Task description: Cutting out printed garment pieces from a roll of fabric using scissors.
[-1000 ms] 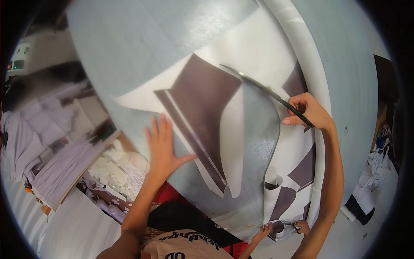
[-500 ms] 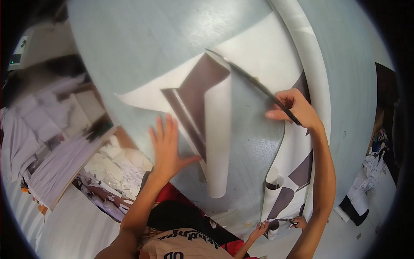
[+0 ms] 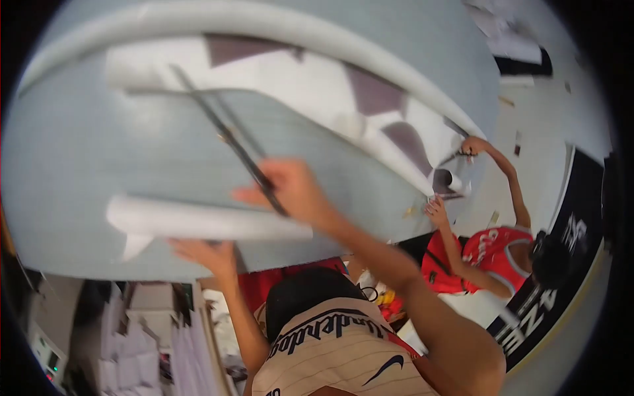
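Note:
My right hand (image 3: 287,188) grips long dark shears (image 3: 221,135), held diagonally above the pale blue table (image 3: 79,152); the blades reach toward a white sheet with dark plum printed shapes (image 3: 284,79). My left hand (image 3: 205,254), blurred, has its fingers spread at the lower edge of a rolled white piece (image 3: 198,218) lying near the table's front edge. A long white roll (image 3: 165,16) runs along the back of the printed sheet.
At the right, a co-worker in red (image 3: 502,254) cuts the sheet's far end with scissors (image 3: 456,155). Folded white fabric (image 3: 125,336) and cartons stand at lower left. A black printed strip (image 3: 571,224) lies at right; loose scraps (image 3: 508,99) dot the floor.
The view has swung round toward the co-worker. The flat plum piece under my left hand has curled into a white roll. My shears have moved away from it toward the printed sheet.

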### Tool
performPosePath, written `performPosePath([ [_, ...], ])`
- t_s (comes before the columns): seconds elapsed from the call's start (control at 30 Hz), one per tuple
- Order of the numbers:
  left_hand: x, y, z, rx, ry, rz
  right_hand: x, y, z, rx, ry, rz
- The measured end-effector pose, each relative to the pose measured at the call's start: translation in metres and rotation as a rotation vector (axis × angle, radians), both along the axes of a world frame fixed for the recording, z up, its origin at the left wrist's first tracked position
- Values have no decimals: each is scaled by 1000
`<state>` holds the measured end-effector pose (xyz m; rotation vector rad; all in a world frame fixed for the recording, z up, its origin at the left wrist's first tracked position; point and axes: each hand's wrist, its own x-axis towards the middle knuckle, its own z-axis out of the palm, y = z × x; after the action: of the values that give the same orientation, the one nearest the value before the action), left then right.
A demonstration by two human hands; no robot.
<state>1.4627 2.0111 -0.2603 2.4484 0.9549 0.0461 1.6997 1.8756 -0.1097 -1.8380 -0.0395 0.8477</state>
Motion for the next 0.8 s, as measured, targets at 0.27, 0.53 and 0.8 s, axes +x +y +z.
performPosePath([
  [0.27,-24,-14,-18,89,-37,-73,-134,-213,70,26,265,-1139],
  [0.53,-29,0,32,88,-46,-85,-141,-341,27,447,26,-1716],
  [0.8,-35,-15,118,327,12,-296,-296,-309,88,255,287,-1275],
])
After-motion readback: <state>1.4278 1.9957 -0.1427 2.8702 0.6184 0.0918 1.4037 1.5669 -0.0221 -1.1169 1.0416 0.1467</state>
